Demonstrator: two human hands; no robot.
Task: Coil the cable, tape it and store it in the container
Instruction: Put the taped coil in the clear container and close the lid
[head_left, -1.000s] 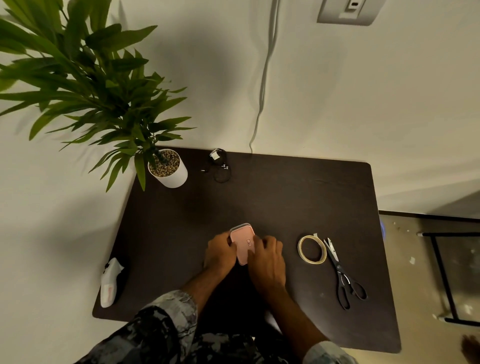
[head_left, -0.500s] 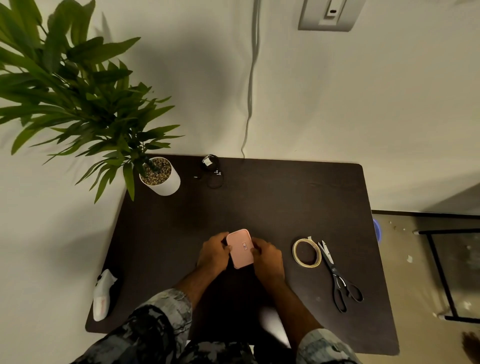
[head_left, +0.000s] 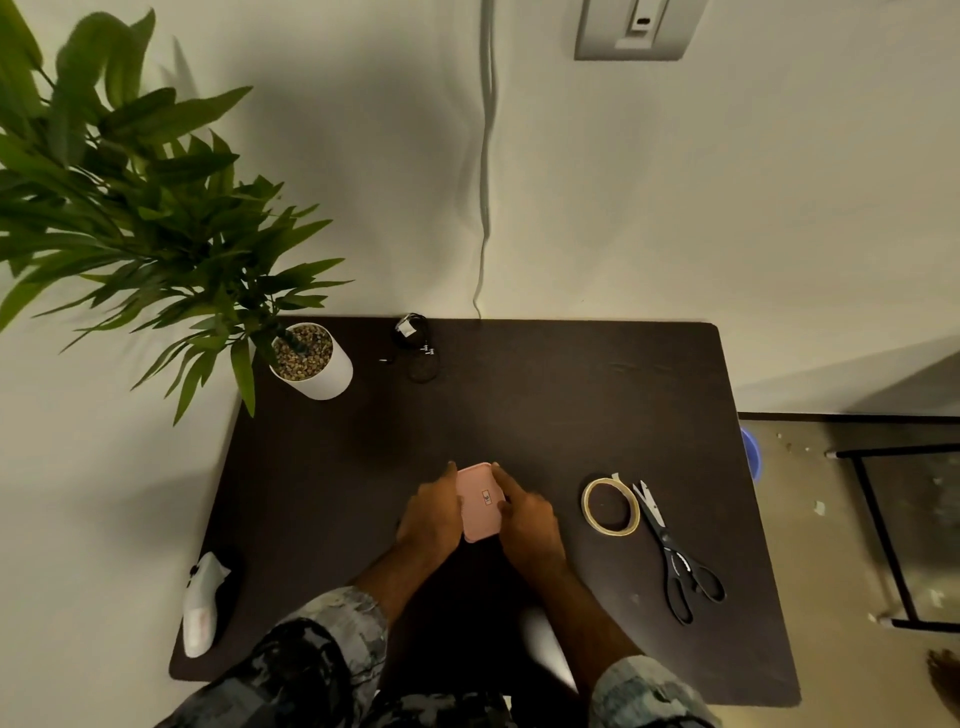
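Two hands (head_left: 480, 519) clasp pink container (head_left: 480, 501) | dark table (head_left: 545, 405) against pale wall (head_left: 727, 208)

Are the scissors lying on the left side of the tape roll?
No, the scissors lie to the right of the tape roll, on the dark table.

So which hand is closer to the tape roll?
The right hand. It grips the pink box on the side facing the tape roll; the left hand holds the box's far side.
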